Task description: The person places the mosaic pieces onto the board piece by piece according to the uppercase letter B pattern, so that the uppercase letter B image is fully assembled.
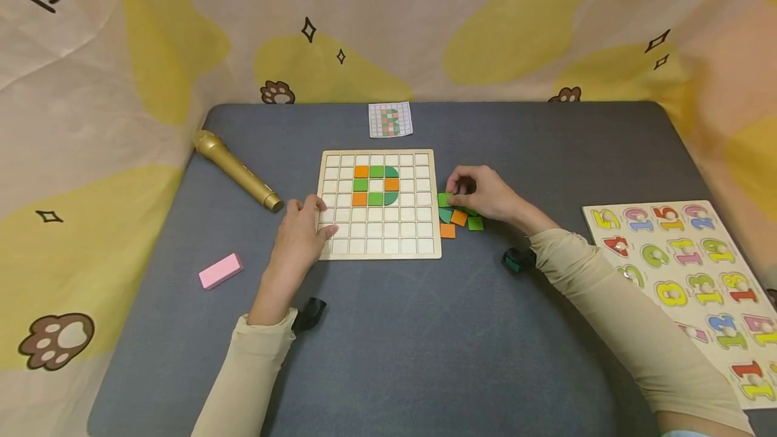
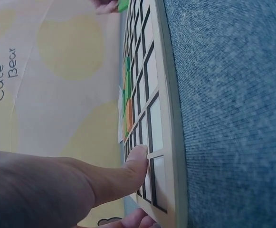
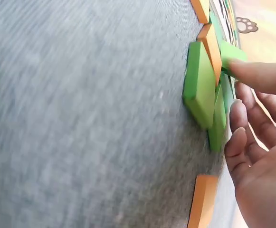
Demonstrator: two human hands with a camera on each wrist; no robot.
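Observation:
A pale wooden grid board (image 1: 383, 229) lies mid-table, with orange, green and teal tiles (image 1: 376, 172) set in its upper cells; two teal ones have rounded corners. My left hand (image 1: 299, 231) rests at the board's left edge, thumb and fingers spread apart. In the left wrist view, the thumb (image 2: 137, 164) presses on the board's top face. Just right of the board, my right hand (image 1: 485, 193) pinches a green square tile (image 1: 445, 200). Below that hand lie loose tiles, among them an orange tile (image 1: 447, 230) and a green tile (image 1: 475, 223).
Behind the board lies a small printed pattern card (image 1: 390, 120). A gold microphone (image 1: 237, 170) and a pink block (image 1: 221, 271) are on the left. At right, a number puzzle board (image 1: 658, 275) lies partly under the right sleeve. A patterned cloth (image 1: 388, 25) hangs behind the table.

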